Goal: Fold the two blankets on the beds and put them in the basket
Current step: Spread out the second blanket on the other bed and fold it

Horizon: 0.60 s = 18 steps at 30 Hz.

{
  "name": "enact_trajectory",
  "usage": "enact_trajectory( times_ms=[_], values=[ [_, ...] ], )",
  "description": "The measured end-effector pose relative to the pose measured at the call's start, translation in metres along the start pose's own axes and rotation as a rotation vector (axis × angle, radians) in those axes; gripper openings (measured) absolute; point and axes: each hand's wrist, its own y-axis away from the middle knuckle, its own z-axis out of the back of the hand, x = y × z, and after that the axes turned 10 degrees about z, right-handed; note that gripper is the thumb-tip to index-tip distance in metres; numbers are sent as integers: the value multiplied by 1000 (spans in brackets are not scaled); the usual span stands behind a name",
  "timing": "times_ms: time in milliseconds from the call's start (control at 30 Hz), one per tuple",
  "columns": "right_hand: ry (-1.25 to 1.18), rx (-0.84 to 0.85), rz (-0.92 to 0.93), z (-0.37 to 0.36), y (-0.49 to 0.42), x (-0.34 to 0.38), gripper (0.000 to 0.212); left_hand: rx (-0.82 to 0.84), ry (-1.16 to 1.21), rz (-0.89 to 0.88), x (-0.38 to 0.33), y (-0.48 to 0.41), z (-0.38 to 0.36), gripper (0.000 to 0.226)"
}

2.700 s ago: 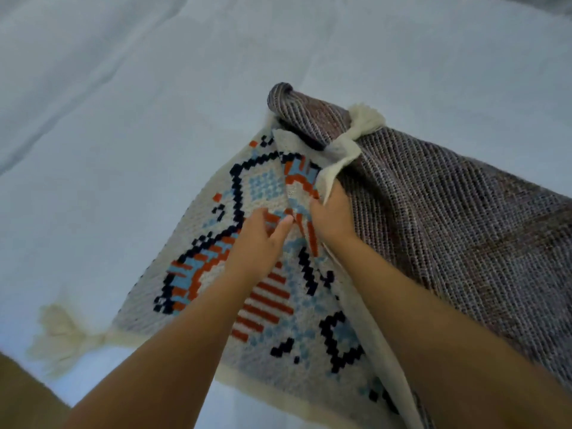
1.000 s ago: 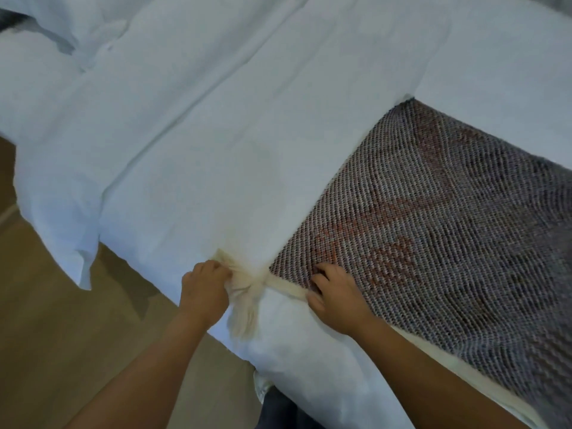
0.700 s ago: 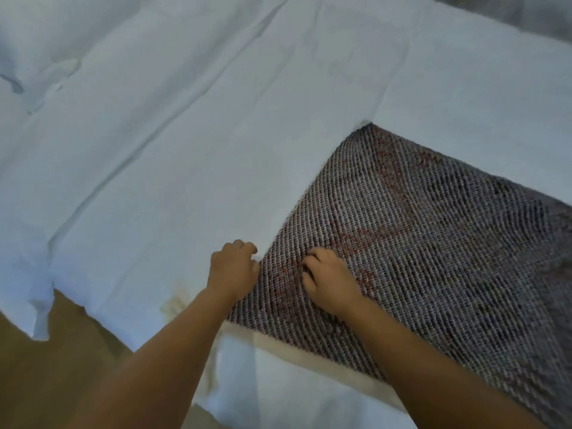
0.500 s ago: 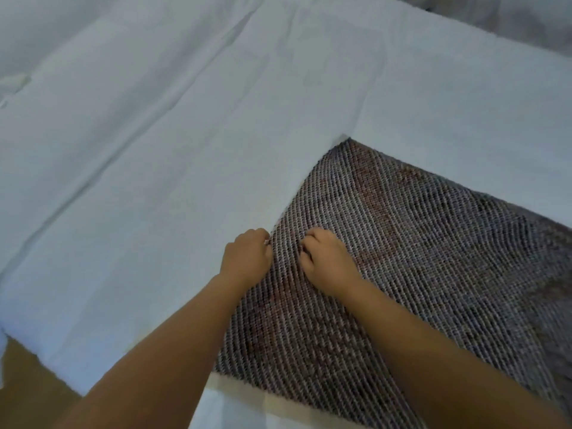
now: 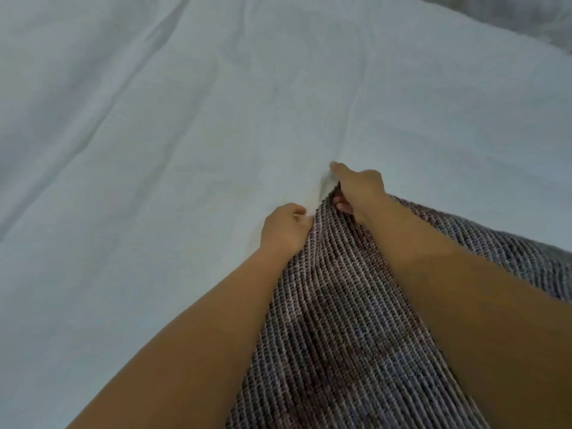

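Head cam: compared with half a second back, both hands have pushed further up the bed [image 5: 154,134], carrying the woven blanket [image 5: 340,320] corner along, so the fold's underway. Left hand [image 5: 286,230] and right hand [image 5: 359,190] are both curled tight, pinching that corner edge.

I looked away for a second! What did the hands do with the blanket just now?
Both hands slid up the woven blanket to its far corner. The left hand and right hand now pinch that corner, bunching it up off the white sheet. The blanket's plain side still faces up.
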Motion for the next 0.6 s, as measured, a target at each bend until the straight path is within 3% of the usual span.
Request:
enact_trajectory(
  times_ms=[100,200,300,367,433,500,567,600],
  values=[
    [152,73,-34,-10,-23,7,26,54,-70,-29,-14,-16,-10,43],
    [467,123,56,-14,-32,13,17,139,-50,-25,-21,-23,-15,21],
    [792,-8,465,-10,-29,23,5,54,40,-104,-22,-30,-5,27],
    [863,-136,717,-5,-24,31,7,-67,125,-161,-21,-31,9,31],
    [857,-190,834,-4,-22,30,15,-116,210,-138,-15,-33,18,36],
    [749,-123,749,-13,-20,22,21,-63,314,-14,-8,-34,23,30],
    [508,79,503,-24,-14,9,43,104,468,130,-3,-29,26,17],
    [383,179,398,-28,-10,1,55,166,473,173,1,-26,26,29]
  ],
)
